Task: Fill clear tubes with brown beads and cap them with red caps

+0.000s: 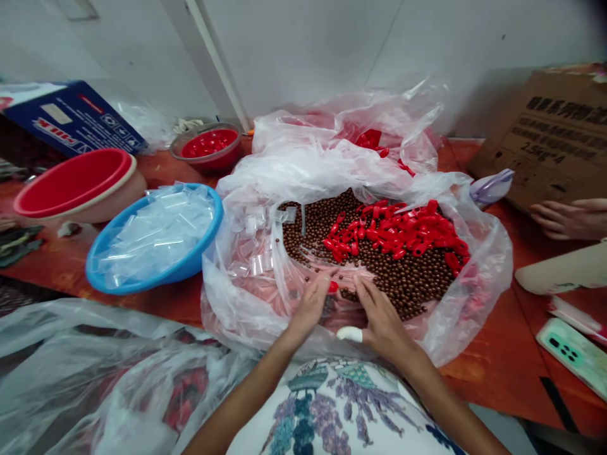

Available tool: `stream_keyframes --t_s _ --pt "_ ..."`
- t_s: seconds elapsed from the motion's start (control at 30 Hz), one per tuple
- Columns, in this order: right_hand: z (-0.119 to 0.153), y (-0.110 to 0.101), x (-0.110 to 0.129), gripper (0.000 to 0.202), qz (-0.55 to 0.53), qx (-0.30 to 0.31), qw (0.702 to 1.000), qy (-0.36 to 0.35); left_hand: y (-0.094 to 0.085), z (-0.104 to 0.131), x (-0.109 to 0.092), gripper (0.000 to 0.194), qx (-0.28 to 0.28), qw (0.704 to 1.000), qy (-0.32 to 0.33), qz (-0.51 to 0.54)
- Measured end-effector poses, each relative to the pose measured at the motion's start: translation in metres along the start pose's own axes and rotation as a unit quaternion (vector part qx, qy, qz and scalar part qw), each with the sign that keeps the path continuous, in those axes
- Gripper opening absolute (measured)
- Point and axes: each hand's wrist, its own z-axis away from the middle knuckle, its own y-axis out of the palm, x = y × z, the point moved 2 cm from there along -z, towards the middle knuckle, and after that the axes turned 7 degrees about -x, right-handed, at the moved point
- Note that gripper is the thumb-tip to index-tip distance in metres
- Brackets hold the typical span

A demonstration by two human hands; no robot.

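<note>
My left hand (310, 306) is at the near edge of an open clear plastic bag (241, 316), its fingers closed on a small red plastic piece (333, 287) at the fingertips. Across from it, my right hand (384, 319) has its fingers stretched out and touches the near side of the brown beads (403, 284). A white cover (349, 333) wraps its thumb. Something clear or dark between the hands is too blurred to name. More red plastic pieces (408, 230) lie heaped on the beads. Small clear plastic boxes (256, 220) sit at the bag's left side.
Left stands a blue basin (215, 218) of clear plastic pieces, with red bowls (71, 183) behind. A bag with red pieces (327, 126) is at the back. On the right are a cardboard box (545, 139), another person's hand (576, 218) and a phone (573, 354).
</note>
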Motion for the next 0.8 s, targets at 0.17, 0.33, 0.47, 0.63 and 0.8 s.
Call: stream_keyframes --t_s 0.17,0.33,0.47,0.63,0.8 --pt "-0.001 0.000 -0.018 0.046 -0.082 -0.035 0.993 0.075 -0.042 0.007 0.011 0.037 -0.090 0.952 0.094 -0.276" --pt "-0.013 0.006 -0.012 0.043 -0.078 -0.026 0.996 0.027 -0.027 0.015 0.030 0.027 -0.032 0.919 0.120 -0.373" --pt "-0.023 0.007 -0.013 0.043 -0.046 -0.005 0.999 0.001 -0.044 0.029 0.015 0.029 -0.046 0.985 0.063 -0.153" --pt "-0.011 0.015 -0.040 0.046 -0.004 0.023 0.999 -0.030 -0.151 0.080 -0.015 0.043 -0.320 0.941 0.067 0.083" --pt "-0.005 0.036 -0.054 0.056 -0.012 0.065 0.994 -0.083 -0.288 0.176 0.007 0.048 -0.681 0.718 0.108 0.093"
